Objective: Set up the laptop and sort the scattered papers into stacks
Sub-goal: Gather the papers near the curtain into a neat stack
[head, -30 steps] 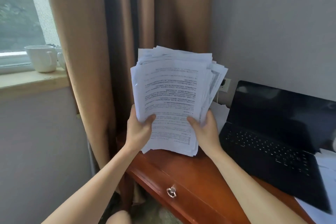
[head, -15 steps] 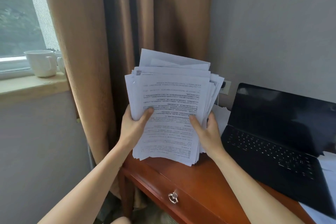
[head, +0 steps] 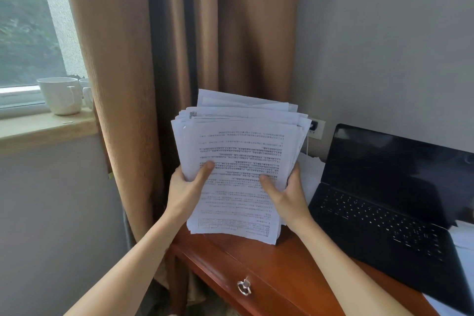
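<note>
Paper stack (head: 238, 161) upright at the bench's (head: 269, 264) left corner, pinched in both your hands.
Left hand (head: 184, 187) and right hand (head: 287, 195) hold its sides, thumbs on the front sheet, fingers (head: 294, 177) curled behind. Expect it thick, floppy, sheets sliding: grip low, squeeze evenly. Glossy wooden bench below, open laptop (head: 384, 200) just right, curtain (head: 123, 84) and wall (head: 384, 33) close behind.

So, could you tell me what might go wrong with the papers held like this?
1. The stack is uneven, with sheets jutting out on top. Some could slip free, as the left hand and right hand grip only its sides.
2. It is near the left edge of the desk, so dropped sheets may fall off.
</note>
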